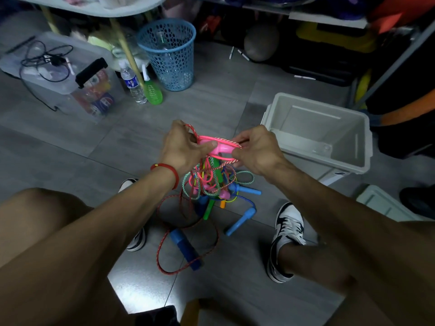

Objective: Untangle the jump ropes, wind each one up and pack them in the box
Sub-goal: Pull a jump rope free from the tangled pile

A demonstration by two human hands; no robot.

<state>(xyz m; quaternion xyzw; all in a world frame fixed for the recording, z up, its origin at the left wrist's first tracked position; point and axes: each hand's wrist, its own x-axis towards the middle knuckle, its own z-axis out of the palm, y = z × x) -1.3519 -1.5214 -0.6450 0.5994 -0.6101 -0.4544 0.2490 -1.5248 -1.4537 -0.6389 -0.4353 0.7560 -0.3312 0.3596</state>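
Note:
A tangle of jump ropes (213, 182) hangs from both my hands above the floor, with pink, green, blue and red-and-white cords knotted together. My left hand (186, 147) grips a pink handle (220, 148) and pink cord at the top of the tangle. My right hand (256, 150) pinches the red-and-white cord (229, 143) and a pink loop on the other side. Light blue handles (240, 221) dangle low. A dark blue handle (186, 249) lies on the floor inside a loop of red cord. The white box (363, 143) stands open to the right.
A blue mesh bin (170, 55), a water bottle (133, 84) and a green spray bottle (153, 91) stand behind. A clear lidded tub (58, 74) sits at the left. My shoes (286, 238) flank the ropes. A white lid (383, 203) lies at the right.

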